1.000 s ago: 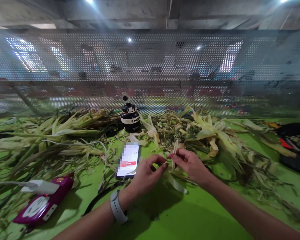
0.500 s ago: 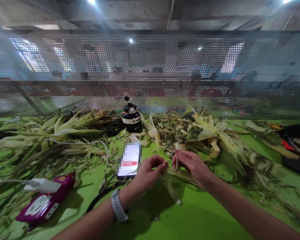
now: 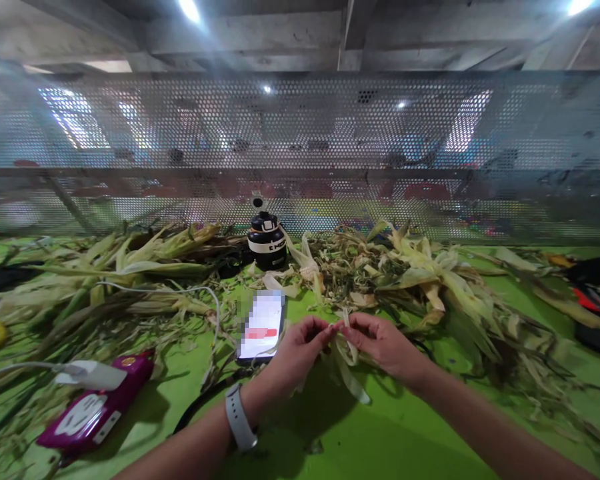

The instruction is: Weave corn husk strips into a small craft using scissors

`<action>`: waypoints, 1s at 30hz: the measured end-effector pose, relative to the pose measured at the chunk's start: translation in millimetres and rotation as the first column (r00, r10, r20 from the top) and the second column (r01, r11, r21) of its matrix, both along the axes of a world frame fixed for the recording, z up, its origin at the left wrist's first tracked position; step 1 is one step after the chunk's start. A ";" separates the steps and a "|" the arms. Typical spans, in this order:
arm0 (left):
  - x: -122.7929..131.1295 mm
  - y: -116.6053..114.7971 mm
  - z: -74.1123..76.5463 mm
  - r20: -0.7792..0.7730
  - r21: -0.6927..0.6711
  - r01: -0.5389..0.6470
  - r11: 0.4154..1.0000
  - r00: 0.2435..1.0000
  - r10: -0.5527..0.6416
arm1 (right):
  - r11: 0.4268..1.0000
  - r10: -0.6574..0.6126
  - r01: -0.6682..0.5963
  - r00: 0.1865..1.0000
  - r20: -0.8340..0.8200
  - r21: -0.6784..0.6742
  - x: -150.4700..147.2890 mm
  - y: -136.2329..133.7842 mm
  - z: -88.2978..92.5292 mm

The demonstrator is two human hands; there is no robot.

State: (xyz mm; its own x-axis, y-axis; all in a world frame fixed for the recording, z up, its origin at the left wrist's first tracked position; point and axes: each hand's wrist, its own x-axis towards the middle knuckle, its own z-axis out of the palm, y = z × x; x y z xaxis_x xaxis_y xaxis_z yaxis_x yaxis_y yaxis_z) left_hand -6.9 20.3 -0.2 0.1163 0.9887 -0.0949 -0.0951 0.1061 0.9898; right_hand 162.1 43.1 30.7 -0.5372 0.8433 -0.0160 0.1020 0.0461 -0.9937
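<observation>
My left hand (image 3: 303,347) and my right hand (image 3: 383,347) meet above the green table, fingertips almost touching. Between them is a pale strip of corn husk (image 3: 351,380), pinched by both hands. One end of it dangles below the fingers, and a loop shows near my right fingertips. The exact spot where the fingers grip is partly hidden. A grey watch band (image 3: 240,417) is on my left wrist. Just left of my left hand lies a smartphone (image 3: 263,327) with a lit, partly blurred screen.
Heaps of corn husks lie at left (image 3: 170,250) and right (image 3: 443,280). A black bottle (image 3: 267,243) stands behind the phone. A purple power bank (image 3: 97,407) with a white plug and cable sits front left. Beyond the green table (image 3: 380,440) rises a perforated metal screen (image 3: 300,147).
My right hand has moved left and slightly down, bringing its fingertips against my left ones. The husk strip now forms a loop at the fingers. The view has tilted up slightly.
</observation>
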 end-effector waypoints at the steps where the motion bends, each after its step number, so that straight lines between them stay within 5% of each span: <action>1: 0.2 0.2 -0.8 -0.002 -0.006 -0.001 1.000 1.000 0.001 | 1.000 -0.018 0.018 1.000 -0.018 -0.003 -0.3 0.2 0.2; 11: 2.6 -4.4 6.7 0.119 -0.101 0.013 0.995 0.993 -0.001 | 0.992 -0.016 0.012 0.999 -0.034 -0.122 2.5 1.1 -1.7; 15: 2.8 -4.5 7.1 0.168 -0.115 0.017 0.993 0.986 0.002 | 0.994 -0.111 0.112 0.994 0.021 -0.022 3.6 4.0 -1.5; 22: 2.2 -2.7 5.3 0.166 -0.096 0.008 0.995 0.986 0.008 | 0.987 -0.120 0.099 0.977 0.176 0.127 4.1 6.0 0.8; 30: 2.5 -3.8 4.2 0.048 0.013 -0.003 1.000 0.999 0.003 | 0.980 -0.179 0.151 0.953 0.243 0.130 2.9 4.6 0.7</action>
